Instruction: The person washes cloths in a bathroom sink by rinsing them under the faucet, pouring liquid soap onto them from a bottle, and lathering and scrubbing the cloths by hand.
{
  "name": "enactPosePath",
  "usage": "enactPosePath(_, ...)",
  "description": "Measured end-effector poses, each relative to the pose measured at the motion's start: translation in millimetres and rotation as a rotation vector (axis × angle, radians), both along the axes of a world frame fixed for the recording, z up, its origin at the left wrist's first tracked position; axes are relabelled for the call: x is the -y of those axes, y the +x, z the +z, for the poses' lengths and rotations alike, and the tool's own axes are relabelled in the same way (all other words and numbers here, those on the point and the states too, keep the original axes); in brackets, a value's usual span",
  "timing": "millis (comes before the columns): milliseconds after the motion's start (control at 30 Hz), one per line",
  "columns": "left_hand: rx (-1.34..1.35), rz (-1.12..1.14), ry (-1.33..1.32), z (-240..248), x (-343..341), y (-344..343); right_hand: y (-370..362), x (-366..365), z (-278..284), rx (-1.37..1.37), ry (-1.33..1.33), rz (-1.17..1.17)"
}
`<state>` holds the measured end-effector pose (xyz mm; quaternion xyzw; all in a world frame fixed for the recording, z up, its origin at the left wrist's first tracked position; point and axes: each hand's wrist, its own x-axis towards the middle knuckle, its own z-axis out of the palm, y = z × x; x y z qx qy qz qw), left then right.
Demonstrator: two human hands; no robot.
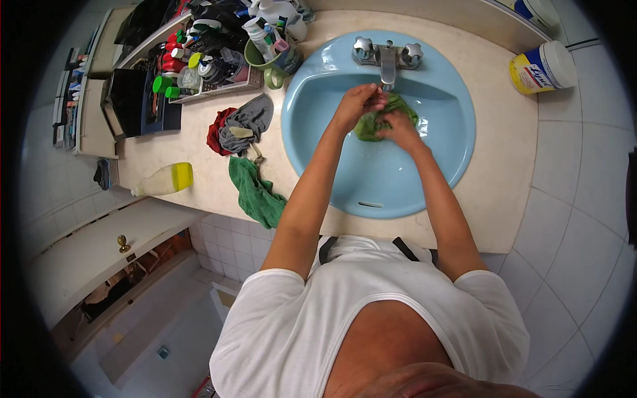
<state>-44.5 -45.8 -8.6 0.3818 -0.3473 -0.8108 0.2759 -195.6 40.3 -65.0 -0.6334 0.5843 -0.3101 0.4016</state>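
A wet green cloth point(406, 109) lies bunched in the light blue sink point(312, 142), under the spout of the chrome faucet point(387, 58). My right hand point(400, 131) is on the cloth's near side, its fingers bent into the fabric. Just left of the spout, my left hand point(361, 106) hovers by the cloth with its fingers loosely apart and nothing visible in them. Small splashes of water show on the basin around the cloth.
Left of the sink lie a darker green cloth point(255, 192), a grey cloth point(249, 123) and a red cloth point(215, 136). A bottle of yellow liquid point(166, 179) lies farther left. Behind stand a green mug point(273, 77) and a basket of bottles point(219, 91); a wipes canister point(543, 67) is at right.
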Motion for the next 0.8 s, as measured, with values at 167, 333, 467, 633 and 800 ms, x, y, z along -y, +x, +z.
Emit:
enactPosePath(167,0.13,-0.025,-0.144,2.6,-6.6,-4.0,6.6,0.5,-25.9,-0.437,-0.159,-0.124)
enactPosePath(333,0.247,0.149,-0.25,1.7,-8.3,44.4,-7.3,23.0,4.4,0.616,0.258,-0.218)
enactPosePath(467,0.38,0.192,-0.262,-16.7,-6.5,48.0,-47.6,24.9,-12.2,0.303,0.02,-0.541)
enactPosePath(633,0.779,0.047,-0.62,-60.2,-22.6,23.2,-45.6,8.4,-17.8,-0.176,-0.17,-0.561)
enactPosePath(800,1.06,0.016,-0.974,-74.7,-53.3,-23.2,-21.7,-3.7,-3.3,-0.174,-0.205,-0.566)
